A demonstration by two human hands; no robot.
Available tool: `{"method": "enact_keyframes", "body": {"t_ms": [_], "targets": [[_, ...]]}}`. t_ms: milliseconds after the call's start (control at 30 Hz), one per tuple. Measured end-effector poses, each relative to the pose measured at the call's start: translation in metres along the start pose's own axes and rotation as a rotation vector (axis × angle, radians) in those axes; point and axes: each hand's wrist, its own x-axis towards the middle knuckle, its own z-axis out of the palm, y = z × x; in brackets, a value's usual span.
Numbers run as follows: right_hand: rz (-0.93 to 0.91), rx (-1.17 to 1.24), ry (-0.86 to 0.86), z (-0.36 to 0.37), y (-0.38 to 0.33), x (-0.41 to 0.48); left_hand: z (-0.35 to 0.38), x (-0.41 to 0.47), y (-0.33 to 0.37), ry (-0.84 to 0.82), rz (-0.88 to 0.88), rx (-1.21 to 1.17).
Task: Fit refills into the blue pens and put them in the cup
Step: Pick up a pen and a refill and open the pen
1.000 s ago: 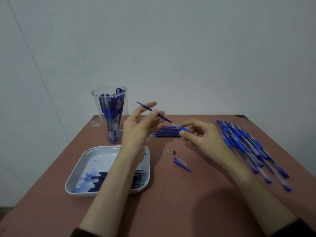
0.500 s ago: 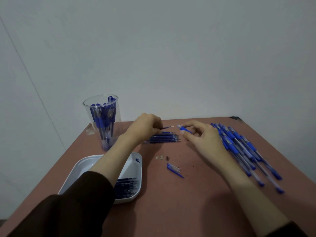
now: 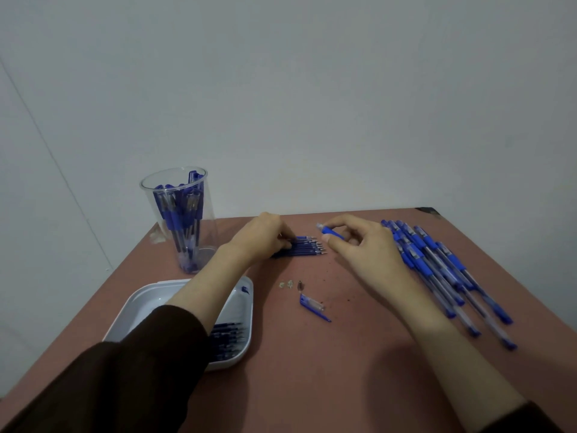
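On the brown table [image 3: 312, 376] against a pale wall [image 3: 312, 89], your left hand [image 3: 265, 235] pinches refills [image 3: 307, 250] at twelve o'clock; your right hand [image 3: 362, 250] pinches a pen [image 3: 332, 234].

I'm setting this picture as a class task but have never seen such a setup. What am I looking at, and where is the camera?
No machine here: a person works bare-handed, filmed by one head-worn camera looking down. On the brown table are a clear cup of blue pens, a white tray holding refills, a row of refills, loose pens at right, a pen cap and small bits. The right hand pinches a blue pen piece; the left hand curls its fingers onto that row, whether pinching one is unclear.
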Motion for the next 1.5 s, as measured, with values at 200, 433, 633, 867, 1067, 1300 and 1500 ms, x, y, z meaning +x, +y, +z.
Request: {"method": "enact_keyframes", "body": {"t_ms": [200,433,633,867,1067,1300,1500], "targets": [[-0.03,-0.031,-0.059,0.01,-0.005,-0.005,-0.018,-0.033,0.006,0.1,0.013,-0.084],[-0.16,-0.045,-0.178,0.031,-0.019,-0.024,-0.047,-0.122,-0.01,0.015,-0.009,-0.111],[-0.244,-0.059,-0.235,0.041,-0.025,-0.033,-0.045,-0.156,-0.027,-0.228,-0.126,-0.072],[-0.241,-0.079,-0.227,0.042,-0.022,-0.033,-0.044,-0.154,-0.028,-0.311,-0.162,-0.118],[-0.234,-0.049,-0.239,0.041,-0.022,-0.033,-0.046,-0.148,-0.029,-0.376,-0.182,-0.125],[-0.194,-0.043,-0.17,0.034,-0.02,-0.028,-0.065,-0.14,-0.01,0.049,-0.15,-0.645],[-0.097,-0.083,-0.037,0.025,-0.013,-0.019,-0.037,-0.102,0.031,0.575,-0.149,-1.327]]}}
